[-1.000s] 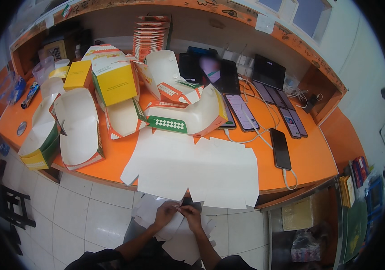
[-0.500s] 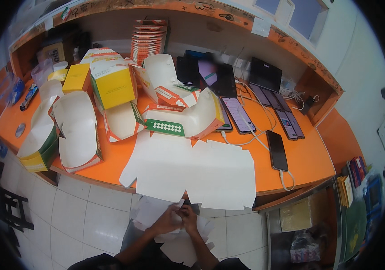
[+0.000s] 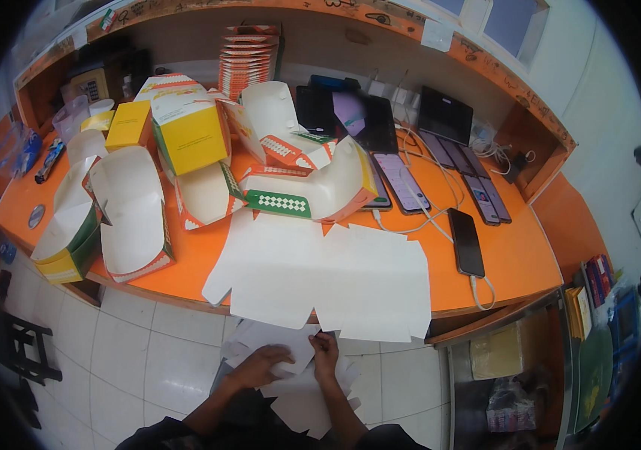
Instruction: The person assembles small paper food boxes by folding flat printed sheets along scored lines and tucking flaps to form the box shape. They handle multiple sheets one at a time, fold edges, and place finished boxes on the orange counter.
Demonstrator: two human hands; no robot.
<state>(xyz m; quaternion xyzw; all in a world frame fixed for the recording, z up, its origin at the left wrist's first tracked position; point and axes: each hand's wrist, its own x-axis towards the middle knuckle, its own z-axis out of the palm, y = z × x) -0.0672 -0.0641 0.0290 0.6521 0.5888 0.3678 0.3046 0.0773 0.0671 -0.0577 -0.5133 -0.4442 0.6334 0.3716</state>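
The fingers of the left hand [image 3: 264,365] lie curled and pressed down on a flat white cardboard blank [image 3: 288,352] held low over the person's lap, below the bench edge; the fingers of the right hand [image 3: 326,352] pinch the same blank at its upper edge, thumb side toward the left hand, so both hands touch it and sit just beside each other. More white blanks [image 3: 313,401] lie stacked under it, fanning out past the wrists toward the tiled floor [image 3: 148,352]. Just above the hands, 2 large unfolded white sheets [image 3: 320,277] lie flat on the orange bench [image 3: 515,259], their lower edges hanging over its front rim. Behind them stand folded food boxes: a white one with a green checked band [image 3: 313,196], an open white tray box [image 3: 131,214] to the left, and a yellow closed box [image 3: 189,135] further back. A stack of flat orange-and-white cartons [image 3: 248,58] leans against the back wall. To the right, several dark phones [image 3: 465,241] lie in a row on the bench with white cables [image 3: 425,217] running to them. At the far left edge of the bench sits a green-and-yellow box [image 3: 65,240].
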